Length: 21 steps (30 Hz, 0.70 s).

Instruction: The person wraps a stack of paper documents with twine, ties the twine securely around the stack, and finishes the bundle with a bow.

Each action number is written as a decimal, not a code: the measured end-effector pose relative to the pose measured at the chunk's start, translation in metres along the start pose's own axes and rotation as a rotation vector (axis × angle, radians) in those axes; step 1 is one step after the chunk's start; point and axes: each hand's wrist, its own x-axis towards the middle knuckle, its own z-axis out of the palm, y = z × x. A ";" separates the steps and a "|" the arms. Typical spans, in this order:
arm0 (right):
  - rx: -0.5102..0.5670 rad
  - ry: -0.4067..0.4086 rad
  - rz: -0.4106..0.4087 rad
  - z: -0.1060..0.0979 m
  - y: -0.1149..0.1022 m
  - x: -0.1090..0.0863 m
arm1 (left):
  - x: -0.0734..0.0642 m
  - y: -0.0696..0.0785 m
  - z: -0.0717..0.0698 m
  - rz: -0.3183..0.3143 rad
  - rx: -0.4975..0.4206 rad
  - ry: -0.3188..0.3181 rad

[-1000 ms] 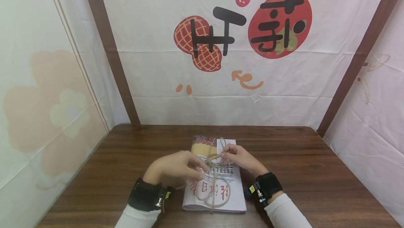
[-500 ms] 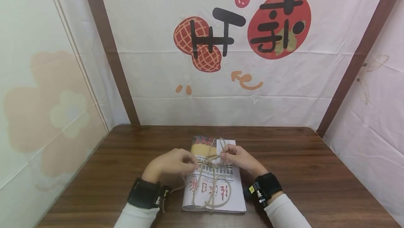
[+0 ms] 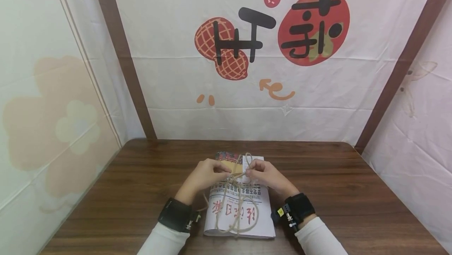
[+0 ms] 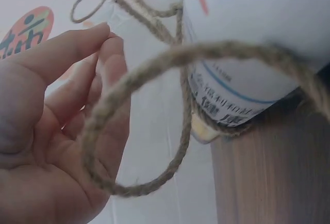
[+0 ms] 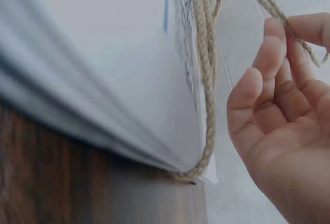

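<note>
A folded newspaper bundle (image 3: 261, 220) lies on the table, tied round with thin jute twine (image 3: 238, 208). Near the middle the twine has a knot (image 3: 234, 179), with slack loops over the paper's front part. My right hand (image 3: 270, 176) pinches a doubled strand of twine (image 5: 268, 4) between thumb and forefinger, right of the knot. Just left of the knot is my left hand (image 3: 205, 174); its thumb and forefinger (image 4: 82, 43) come together, and no twine shows clearly between them. A slack loop of twine (image 4: 149, 74) crosses before the left palm.
The dark wood table (image 3: 335, 188) extends on both sides of the bundle. Behind it hangs a printed white cloth (image 3: 176, 121), with more cloth at both sides. Each wrist wears a black band (image 3: 301, 207) with a small camera.
My left hand has moved away to the left with fingers curled, then back right and forward to the knot. A strand now lies over the paper's left part. My right hand has hardly moved.
</note>
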 end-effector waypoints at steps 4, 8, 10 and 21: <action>0.031 0.023 -0.012 0.003 -0.002 0.000 | 0.002 -0.003 0.005 0.013 0.001 -0.048; 0.057 0.035 -0.029 0.005 -0.004 0.001 | 0.004 -0.007 0.011 0.034 0.004 -0.074; 0.054 0.039 -0.038 0.005 -0.005 0.001 | 0.006 -0.008 0.013 0.039 -0.001 -0.074; 0.054 0.036 -0.033 0.007 -0.009 0.002 | 0.007 -0.007 0.016 0.035 -0.070 -0.084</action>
